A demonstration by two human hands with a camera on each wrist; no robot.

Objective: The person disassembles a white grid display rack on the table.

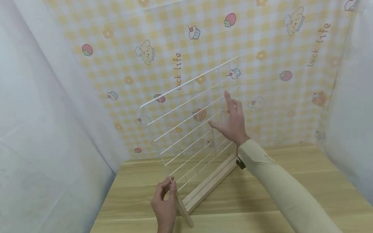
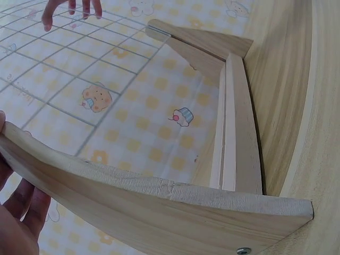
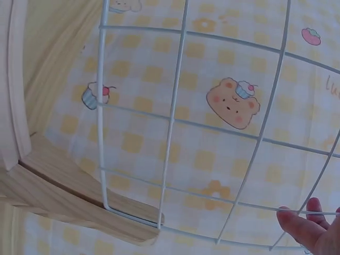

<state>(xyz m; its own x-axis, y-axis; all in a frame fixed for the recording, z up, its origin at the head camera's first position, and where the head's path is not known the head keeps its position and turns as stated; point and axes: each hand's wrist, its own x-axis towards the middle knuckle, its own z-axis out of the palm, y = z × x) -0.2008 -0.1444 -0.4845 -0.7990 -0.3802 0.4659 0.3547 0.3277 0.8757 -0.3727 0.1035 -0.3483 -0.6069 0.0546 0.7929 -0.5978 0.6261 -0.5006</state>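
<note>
Between our 2 grips we see a white wire grid (image 3: 172, 120) set in a slotted wooden stand on a wood-grain surface (image 1: 130, 197). The left grip (image 1: 165, 206) is clamped by thumb and fingers on the upper part of the left upright (image 2: 133, 199). The right grip (image 1: 232, 123) has its thumb and fingers spread apart at the wires, above the right upright (image 3: 79, 212); whether they press the wires, we cannot tell.

Near the upper end of that upright, below the right grip, 1 edge of the grid lies along the slot. The left edge's seating beside the left grip is unclear. Below both grips, the grid's lower edge hangs apart from the grooved base bar (image 1: 211, 182).

We judge the step in hand to be fitting the grid between the 2 uprights. The next move seems to call for steadying the left upright while easing both edges evenly down the slots.
</note>
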